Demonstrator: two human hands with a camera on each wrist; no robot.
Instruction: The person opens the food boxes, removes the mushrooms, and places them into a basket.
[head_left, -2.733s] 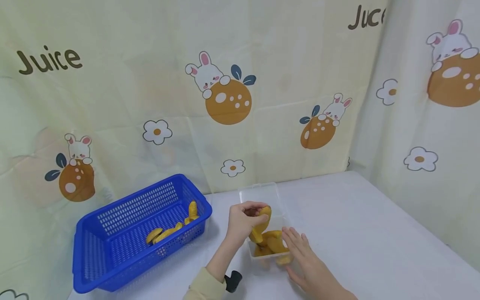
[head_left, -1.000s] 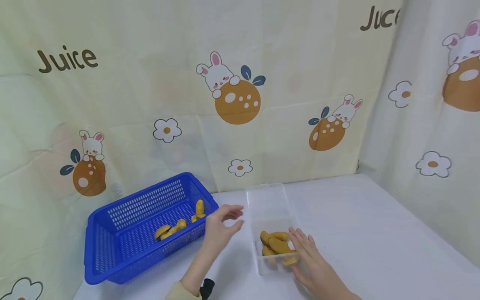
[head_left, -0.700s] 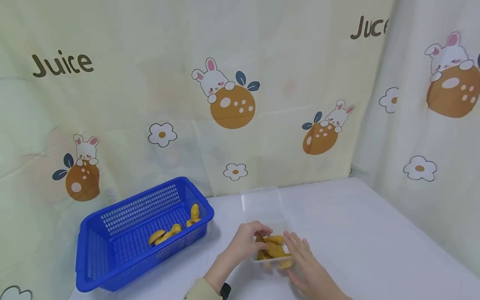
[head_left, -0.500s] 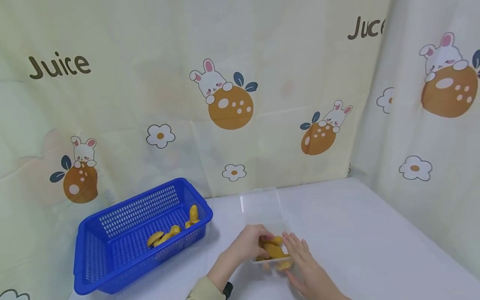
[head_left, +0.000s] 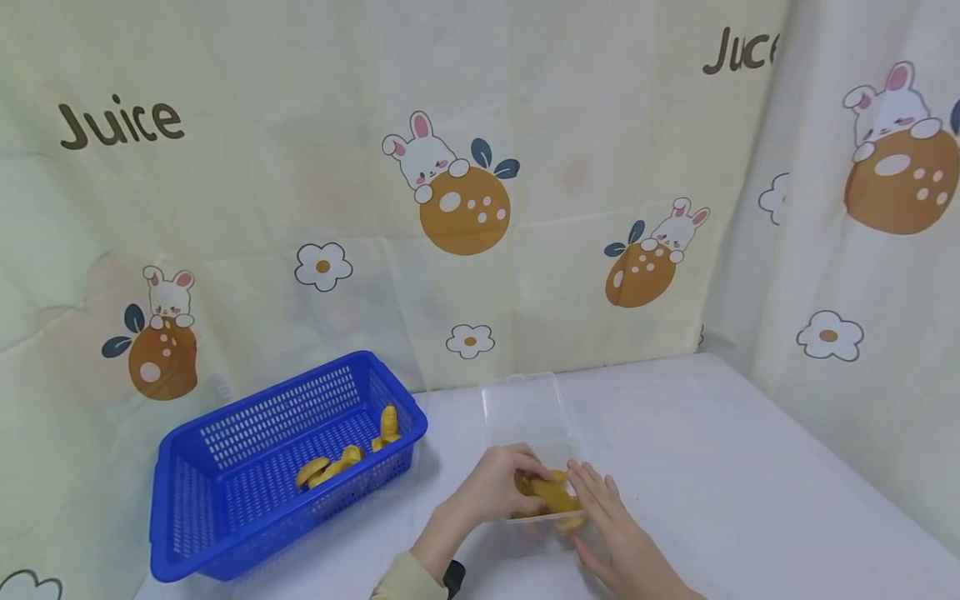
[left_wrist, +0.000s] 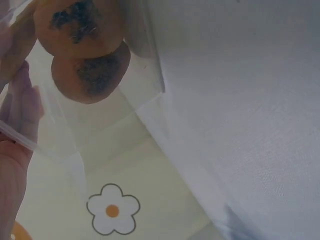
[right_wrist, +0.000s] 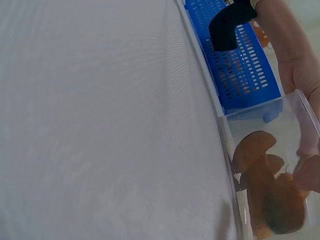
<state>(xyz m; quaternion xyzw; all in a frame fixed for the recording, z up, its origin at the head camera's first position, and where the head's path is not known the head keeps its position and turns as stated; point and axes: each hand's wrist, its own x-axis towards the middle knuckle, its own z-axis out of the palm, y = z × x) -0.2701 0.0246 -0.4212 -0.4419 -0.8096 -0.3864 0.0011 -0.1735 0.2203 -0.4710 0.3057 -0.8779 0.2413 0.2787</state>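
Observation:
In the head view, a clear plastic box (head_left: pixel 547 517) stands on the table with its lid (head_left: pixel 525 408) folded back. Inside lie several mustard-yellow, lumpy pieces (head_left: pixel 555 496); in the right wrist view one looks like a mushroom (right_wrist: pixel 260 175) with a cap and stem. My left hand (head_left: pixel 495 485) reaches into the box, thumb and fingers curled on one of these pieces. That grip is partly hidden. My right hand (head_left: pixel 615 533) rests against the box's right side, fingers straight. Through the clear plastic, the left wrist view shows rounded brown pieces (left_wrist: pixel 87 75) with dark patches.
Left of the box, a blue perforated basket (head_left: pixel 300 527) holds several more yellow pieces (head_left: pixel 330 472). A patterned curtain (head_left: pixel 555 275) hangs behind the white tabletop (head_left: pixel 697 450). A black device (head_left: pixel 453 577) sits at my left wrist.
My left hand held a yellow piece over the box, then hung empty between basket and box, and has since come back down into the box. My right hand stays beside it.

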